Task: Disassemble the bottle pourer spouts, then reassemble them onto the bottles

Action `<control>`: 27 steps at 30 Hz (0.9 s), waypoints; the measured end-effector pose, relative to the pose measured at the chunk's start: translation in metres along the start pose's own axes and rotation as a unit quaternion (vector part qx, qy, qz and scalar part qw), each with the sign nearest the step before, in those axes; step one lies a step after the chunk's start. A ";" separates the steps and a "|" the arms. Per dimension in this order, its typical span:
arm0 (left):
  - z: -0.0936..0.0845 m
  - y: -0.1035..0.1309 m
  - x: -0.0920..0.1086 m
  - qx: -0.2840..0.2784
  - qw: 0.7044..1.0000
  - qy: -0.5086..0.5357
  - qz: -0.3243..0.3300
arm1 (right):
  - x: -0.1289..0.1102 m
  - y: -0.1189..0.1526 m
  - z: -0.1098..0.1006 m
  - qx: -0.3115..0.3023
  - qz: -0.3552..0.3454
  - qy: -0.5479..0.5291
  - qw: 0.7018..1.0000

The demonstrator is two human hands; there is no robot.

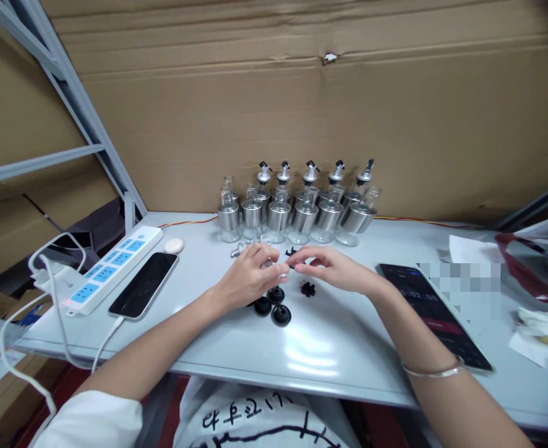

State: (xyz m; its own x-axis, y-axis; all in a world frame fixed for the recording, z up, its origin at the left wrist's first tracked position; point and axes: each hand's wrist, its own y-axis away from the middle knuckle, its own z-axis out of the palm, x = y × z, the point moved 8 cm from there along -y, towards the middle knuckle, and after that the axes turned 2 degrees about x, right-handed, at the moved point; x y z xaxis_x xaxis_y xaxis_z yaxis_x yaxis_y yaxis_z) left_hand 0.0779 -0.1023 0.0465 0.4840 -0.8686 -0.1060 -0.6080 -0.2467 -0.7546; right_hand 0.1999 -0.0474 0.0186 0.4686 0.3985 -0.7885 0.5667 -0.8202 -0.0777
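My left hand (255, 274) is over the middle of the table, fingers curled and thumb pressed towards them; what it holds, if anything, is hidden. Opposite it, my right hand (332, 266) has thumb and forefinger pinched, the fingertips almost meeting those of my left. A small black part (291, 252) shows at the right fingertips; whether it is gripped or lies behind them I cannot tell. Under my left hand lie several round black stoppers (281, 315). A cluster of small black pieces (308, 289) lies below my right hand. Silvery pourer parts (241, 249) lie behind my left hand.
Glass bottles with steel sleeves (278, 218) stand in rows at the back, the rear ones with pourer tops (310, 171). A power strip (115, 267) and a phone (146, 286) are left; a larger phone (435, 317) and crumpled tissue (542, 330) are right.
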 end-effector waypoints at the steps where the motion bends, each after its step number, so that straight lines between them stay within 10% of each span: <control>1: -0.002 0.000 0.005 0.017 1.000 0.008 0.014 | -0.006 -0.001 0.004 0.005 -0.010 -0.039 0.999; 9: -0.007 -0.005 0.026 0.060 0.992 0.071 0.085 | -0.034 -0.001 0.044 -0.060 -0.035 -0.212 0.975; 27: -0.013 0.001 -0.011 0.087 0.991 0.094 -0.047 | -0.006 -0.006 0.019 0.115 0.030 -0.407 0.906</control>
State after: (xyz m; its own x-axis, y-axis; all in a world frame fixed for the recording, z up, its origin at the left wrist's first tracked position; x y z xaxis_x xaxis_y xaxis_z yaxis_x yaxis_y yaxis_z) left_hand 0.0634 -0.0983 0.0555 0.3978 -0.9140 0.0794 -0.4405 -0.2662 -0.8574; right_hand 0.1810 -0.0527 0.0126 -0.2142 -0.0081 -0.9768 0.3566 -0.9316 -0.0705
